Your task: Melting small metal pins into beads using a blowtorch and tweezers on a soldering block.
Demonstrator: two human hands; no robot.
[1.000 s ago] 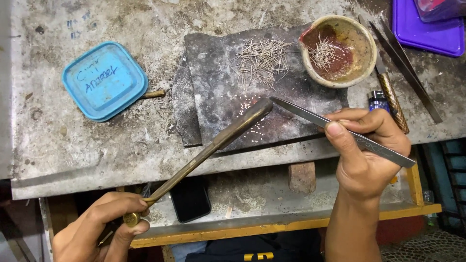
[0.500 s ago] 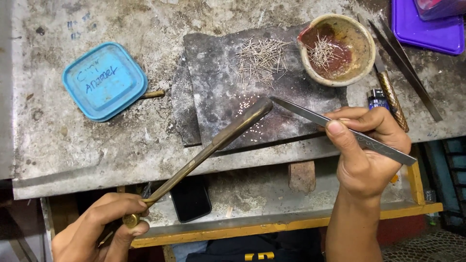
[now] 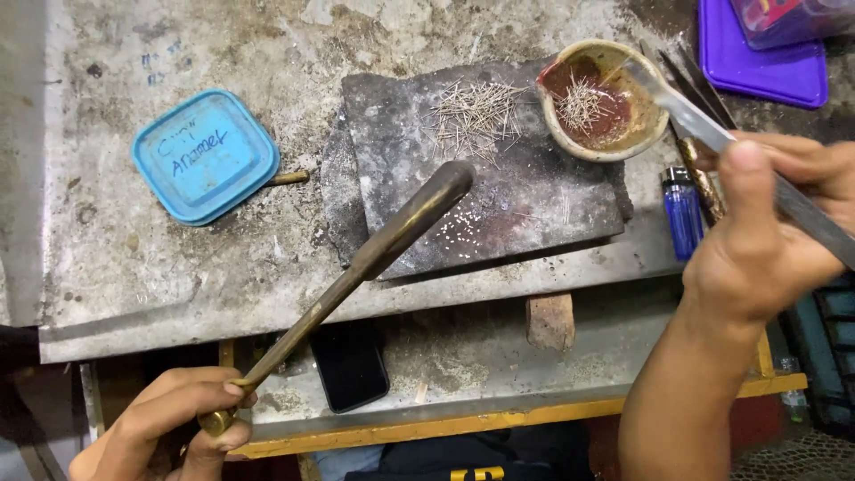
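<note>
I see left hand [image 3: 174, 419] gripping brass torch [image 3: 356, 267] at 7 o'clock; right hand [image 3: 757, 240] pinching tweezers [image 3: 686, 111] over bowl [image 3: 552, 125] at 2 o'clock.

A worn grey workbench [image 3: 178, 267], stained and dusty, fills most of the view. Below its front edge runs a lower shelf with a yellow-painted lip [image 3: 427, 432]. Light falls evenly from above.

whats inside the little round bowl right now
The round bowl holds a small cluster of thin wire bits on a reddish-brown lining; the tweezers in the right hand cover its right rim.
</note>
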